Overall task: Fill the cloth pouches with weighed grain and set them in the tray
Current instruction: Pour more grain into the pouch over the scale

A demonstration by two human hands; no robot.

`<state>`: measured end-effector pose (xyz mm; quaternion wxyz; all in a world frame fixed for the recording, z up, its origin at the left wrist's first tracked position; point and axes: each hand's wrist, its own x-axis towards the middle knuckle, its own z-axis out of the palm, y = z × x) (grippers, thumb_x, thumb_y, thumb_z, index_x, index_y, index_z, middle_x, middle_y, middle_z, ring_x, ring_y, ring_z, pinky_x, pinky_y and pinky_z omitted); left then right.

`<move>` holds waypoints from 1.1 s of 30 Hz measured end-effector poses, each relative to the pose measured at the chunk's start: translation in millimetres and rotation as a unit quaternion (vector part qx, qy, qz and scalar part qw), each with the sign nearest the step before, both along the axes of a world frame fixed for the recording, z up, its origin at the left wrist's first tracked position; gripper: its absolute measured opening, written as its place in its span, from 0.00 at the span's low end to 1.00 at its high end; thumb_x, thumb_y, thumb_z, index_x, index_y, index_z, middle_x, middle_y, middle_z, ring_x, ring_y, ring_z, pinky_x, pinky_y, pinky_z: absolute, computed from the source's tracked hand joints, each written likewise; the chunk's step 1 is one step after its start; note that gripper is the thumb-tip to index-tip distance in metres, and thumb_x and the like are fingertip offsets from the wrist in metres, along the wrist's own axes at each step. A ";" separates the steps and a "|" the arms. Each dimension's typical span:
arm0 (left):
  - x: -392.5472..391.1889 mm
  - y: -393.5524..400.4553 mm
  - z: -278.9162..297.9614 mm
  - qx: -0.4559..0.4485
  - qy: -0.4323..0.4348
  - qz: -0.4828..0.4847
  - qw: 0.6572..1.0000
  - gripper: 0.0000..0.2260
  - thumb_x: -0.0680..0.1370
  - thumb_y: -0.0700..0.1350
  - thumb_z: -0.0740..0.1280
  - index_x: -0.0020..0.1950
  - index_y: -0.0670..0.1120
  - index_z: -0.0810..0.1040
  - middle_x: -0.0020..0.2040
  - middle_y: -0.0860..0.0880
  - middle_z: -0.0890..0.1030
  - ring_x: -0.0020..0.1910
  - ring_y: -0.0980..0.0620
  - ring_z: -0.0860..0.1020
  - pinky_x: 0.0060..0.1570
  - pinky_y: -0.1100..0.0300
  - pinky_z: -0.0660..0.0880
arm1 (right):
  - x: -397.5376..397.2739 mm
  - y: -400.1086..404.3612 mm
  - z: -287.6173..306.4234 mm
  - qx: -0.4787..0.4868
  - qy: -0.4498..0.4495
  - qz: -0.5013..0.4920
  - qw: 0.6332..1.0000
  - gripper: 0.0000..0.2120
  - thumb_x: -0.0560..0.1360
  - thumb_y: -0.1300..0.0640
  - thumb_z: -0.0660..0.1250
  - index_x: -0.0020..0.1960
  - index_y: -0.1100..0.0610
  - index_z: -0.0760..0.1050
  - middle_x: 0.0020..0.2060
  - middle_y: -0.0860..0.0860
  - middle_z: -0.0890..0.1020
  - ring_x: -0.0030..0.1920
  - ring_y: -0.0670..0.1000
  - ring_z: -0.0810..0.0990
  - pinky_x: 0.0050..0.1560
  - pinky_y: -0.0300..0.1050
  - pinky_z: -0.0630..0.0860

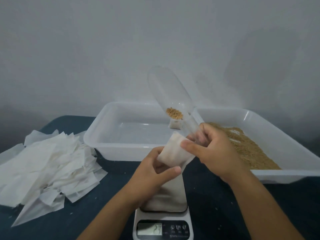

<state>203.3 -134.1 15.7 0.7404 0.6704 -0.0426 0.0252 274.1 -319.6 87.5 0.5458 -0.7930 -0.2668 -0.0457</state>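
Left hand (152, 168) pinches the pouch (174, 153) above the scale (163, 222), fingers curled round its lower end. Right hand (213, 149) grips the clear scoop (171, 99), tilted into the pouch's mouth, a little grain (174, 113) still inside. One filled pouch (175, 125) sits in the left tray (110, 135); the grain tray (259, 135) lies right, spare pouches (48, 163) heaped left.

Your left hand (152, 168) and right hand (213, 149) are bare: no gloves, rings or watch show. Both forearms enter from about 6 o'clock uncovered, with no sleeve reaching the visible part.
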 end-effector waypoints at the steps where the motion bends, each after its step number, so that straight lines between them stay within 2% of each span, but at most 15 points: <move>1: 4.5 -5.6 4.3 -0.008 0.002 0.004 1.000 0.27 0.69 0.54 0.79 0.65 0.52 0.77 0.56 0.49 0.86 0.57 0.48 0.85 0.55 0.55 0.82 | 2.9 -4.1 6.3 0.009 0.002 -0.009 1.000 0.17 0.71 0.47 0.78 0.42 0.56 0.74 0.34 0.49 0.82 0.30 0.44 0.76 0.30 0.37 0.73; 3: 15.8 -15.8 15.8 -0.024 -0.007 0.022 0.999 0.19 0.71 0.53 0.78 0.60 0.52 0.81 0.54 0.48 0.86 0.55 0.48 0.85 0.52 0.55 0.83 | 11.4 -16.1 16.9 0.037 0.013 -0.032 0.999 0.19 0.73 0.52 0.79 0.48 0.64 0.75 0.34 0.50 0.82 0.31 0.45 0.79 0.31 0.38 0.76; 6: 41.3 -29.0 39.8 -0.062 -0.025 0.030 0.997 0.12 0.76 0.45 0.76 0.59 0.52 0.84 0.56 0.47 0.86 0.56 0.49 0.85 0.53 0.56 0.82 | 28.2 -41.8 27.8 0.059 0.019 -0.062 0.996 0.18 0.73 0.56 0.79 0.52 0.66 0.76 0.35 0.48 0.84 0.32 0.39 0.79 0.31 0.32 0.74; 9: 72.4 -44.1 63.4 -0.062 -0.009 0.022 0.998 0.12 0.80 0.38 0.72 0.62 0.47 0.81 0.58 0.44 0.85 0.55 0.48 0.86 0.52 0.56 0.82 | 44.9 -67.4 31.7 0.059 0.021 -0.102 0.993 0.14 0.73 0.56 0.79 0.50 0.62 0.78 0.32 0.50 0.81 0.28 0.40 0.76 0.27 0.32 0.72; 12: 101.0 -61.7 75.5 -0.016 0.010 -0.009 1.000 0.11 0.80 0.37 0.69 0.62 0.44 0.79 0.56 0.44 0.85 0.51 0.48 0.86 0.48 0.60 0.79 | 59.6 -86.2 27.8 0.067 0.040 -0.135 0.988 0.11 0.73 0.56 0.78 0.50 0.60 0.80 0.31 0.45 0.81 0.26 0.39 0.74 0.26 0.32 0.70; 14: 115.7 -74.1 78.3 0.009 0.020 -0.022 1.000 0.12 0.78 0.37 0.71 0.62 0.44 0.78 0.54 0.44 0.84 0.50 0.50 0.85 0.46 0.62 0.78 | 68.5 -96.6 21.4 0.086 0.066 -0.145 0.983 0.12 0.73 0.57 0.78 0.51 0.60 0.80 0.33 0.47 0.81 0.26 0.41 0.72 0.26 0.33 0.70; 17: 132.1 -92.7 76.4 0.064 0.009 -0.017 0.998 0.18 0.74 0.41 0.78 0.60 0.48 0.76 0.53 0.48 0.84 0.48 0.53 0.84 0.41 0.67 0.77 | 78.7 -110.5 10.3 0.105 0.100 -0.154 0.977 0.11 0.73 0.56 0.78 0.53 0.58 0.81 0.34 0.50 0.79 0.26 0.42 0.71 0.26 0.35 0.70; 19: 140.3 -102.9 73.2 0.096 -0.013 -0.011 0.995 0.21 0.71 0.46 0.82 0.59 0.51 0.76 0.51 0.50 0.84 0.46 0.54 0.83 0.40 0.67 0.77 | 83.1 -117.2 3.7 0.128 0.118 -0.154 0.973 0.10 0.74 0.56 0.78 0.53 0.57 0.81 0.31 0.47 0.79 0.25 0.41 0.71 0.25 0.34 0.69; 21: 147.1 -108.4 69.7 0.116 -0.027 -0.004 0.993 0.22 0.69 0.48 0.83 0.58 0.52 0.76 0.50 0.51 0.84 0.46 0.54 0.84 0.40 0.66 0.78 | 86.7 -121.4 -1.5 0.148 0.125 -0.158 0.968 0.09 0.75 0.57 0.77 0.53 0.56 0.82 0.28 0.43 0.79 0.24 0.39 0.73 0.25 0.32 0.70; 23: 151.5 -111.0 66.3 0.130 -0.030 -0.006 0.991 0.21 0.70 0.49 0.82 0.58 0.52 0.77 0.50 0.51 0.85 0.47 0.54 0.85 0.39 0.67 0.78 | 89.7 -124.0 -5.2 0.155 0.129 -0.165 0.965 0.09 0.74 0.57 0.78 0.53 0.55 0.82 0.27 0.42 0.79 0.24 0.39 0.73 0.25 0.31 0.69; 26: 153.4 -112.3 60.8 0.157 -0.045 -0.002 0.987 0.20 0.71 0.49 0.81 0.57 0.52 0.77 0.48 0.52 0.85 0.41 0.61 0.83 0.38 0.68 0.77 | 92.7 -124.5 -8.8 0.152 0.133 -0.166 0.965 0.08 0.74 0.56 0.78 0.51 0.54 0.81 0.26 0.42 0.77 0.23 0.40 0.70 0.24 0.33 0.68; 31: 154.7 -110.9 58.3 0.148 -0.055 -0.024 0.987 0.19 0.69 0.41 0.82 0.55 0.54 0.81 0.47 0.58 0.87 0.47 0.62 0.85 0.45 0.65 0.81 | 95.7 -120.9 -13.6 0.154 0.139 -0.167 0.964 0.09 0.74 0.56 0.78 0.50 0.56 0.81 0.27 0.43 0.76 0.24 0.42 0.68 0.24 0.35 0.68; 33: 155.7 -110.9 57.5 0.145 -0.055 -0.032 0.987 0.19 0.69 0.38 0.82 0.52 0.55 0.81 0.44 0.62 0.86 0.45 0.65 0.84 0.40 0.70 0.78 | 97.1 -120.8 -15.2 0.164 0.139 -0.163 0.963 0.10 0.73 0.56 0.78 0.50 0.57 0.80 0.27 0.45 0.75 0.24 0.42 0.67 0.24 0.35 0.67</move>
